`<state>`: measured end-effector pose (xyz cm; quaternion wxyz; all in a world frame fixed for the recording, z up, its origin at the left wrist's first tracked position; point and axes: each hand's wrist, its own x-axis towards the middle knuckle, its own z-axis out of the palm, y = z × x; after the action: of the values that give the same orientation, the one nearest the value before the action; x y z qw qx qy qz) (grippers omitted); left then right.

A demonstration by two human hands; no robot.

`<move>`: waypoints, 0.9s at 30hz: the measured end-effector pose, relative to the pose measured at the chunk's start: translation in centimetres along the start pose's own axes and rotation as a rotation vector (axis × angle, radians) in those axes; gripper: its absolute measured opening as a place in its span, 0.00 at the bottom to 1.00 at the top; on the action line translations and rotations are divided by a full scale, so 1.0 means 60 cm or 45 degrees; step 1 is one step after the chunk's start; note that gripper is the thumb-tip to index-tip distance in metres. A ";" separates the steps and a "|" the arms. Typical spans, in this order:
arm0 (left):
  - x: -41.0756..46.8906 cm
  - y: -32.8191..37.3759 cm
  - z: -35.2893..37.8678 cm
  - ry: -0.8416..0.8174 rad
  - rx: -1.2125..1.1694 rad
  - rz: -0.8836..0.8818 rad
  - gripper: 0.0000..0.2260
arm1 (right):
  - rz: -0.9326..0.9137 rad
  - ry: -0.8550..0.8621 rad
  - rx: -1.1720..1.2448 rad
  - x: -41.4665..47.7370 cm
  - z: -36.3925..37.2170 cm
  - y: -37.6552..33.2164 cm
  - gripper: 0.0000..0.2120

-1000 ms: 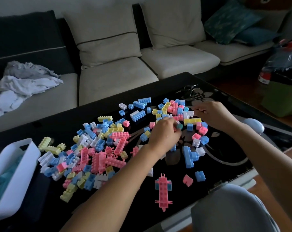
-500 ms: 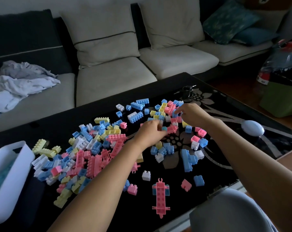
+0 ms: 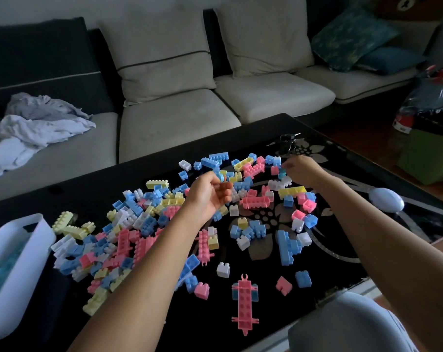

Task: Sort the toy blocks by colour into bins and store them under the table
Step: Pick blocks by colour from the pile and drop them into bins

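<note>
Several pink, blue, yellow and white toy blocks (image 3: 129,235) lie scattered over the black table (image 3: 93,181). My left hand (image 3: 210,194) is raised above the pile's middle, fingers curled around small blue blocks (image 3: 221,177). My right hand (image 3: 301,168) reaches into the far cluster, fingertips pinching a small teal-blue block (image 3: 282,174). A white bin (image 3: 17,270) with blue pieces inside stands at the table's left end. A long pink piece (image 3: 244,303) lies near the front edge.
A light sofa (image 3: 177,118) with crumpled cloth (image 3: 35,123) runs behind the table. A white oval object (image 3: 386,203) and keys (image 3: 289,141) lie on the table's right side. A green bin (image 3: 431,156) with a bag stands on the floor at right. My knee (image 3: 347,323) is at bottom right.
My left hand has lifted off the pile, turned palm-up with blue pieces in it. My right hand moved farther back into the far cluster.
</note>
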<state>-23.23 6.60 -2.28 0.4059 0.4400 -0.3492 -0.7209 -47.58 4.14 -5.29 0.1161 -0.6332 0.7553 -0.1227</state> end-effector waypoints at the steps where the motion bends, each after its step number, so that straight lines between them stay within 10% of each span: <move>1: -0.001 -0.001 0.001 0.004 -0.019 -0.012 0.09 | -0.020 -0.042 -0.024 0.000 -0.002 0.000 0.15; 6: 0.006 -0.010 0.006 0.009 0.113 -0.041 0.10 | -0.106 -0.204 -0.179 0.002 -0.013 -0.027 0.21; 10: 0.007 -0.019 0.005 0.088 0.937 0.140 0.10 | -0.098 -0.035 -0.226 0.013 0.021 -0.034 0.11; 18: -0.066 0.004 -0.015 -0.251 1.611 0.318 0.13 | -0.113 0.023 -0.196 0.001 0.013 -0.045 0.10; 23: -0.163 -0.011 -0.026 -0.562 1.932 0.144 0.22 | -0.062 0.167 0.271 -0.020 -0.011 -0.058 0.10; 27: -0.194 -0.037 -0.032 -0.674 2.183 0.228 0.25 | 0.015 -0.087 1.255 -0.056 -0.016 -0.081 0.07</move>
<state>-18.76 17.62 -0.82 -0.1006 0.3825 -0.8819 -0.2563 -42.80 6.66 -2.68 0.4274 -0.5024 0.6065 -0.4439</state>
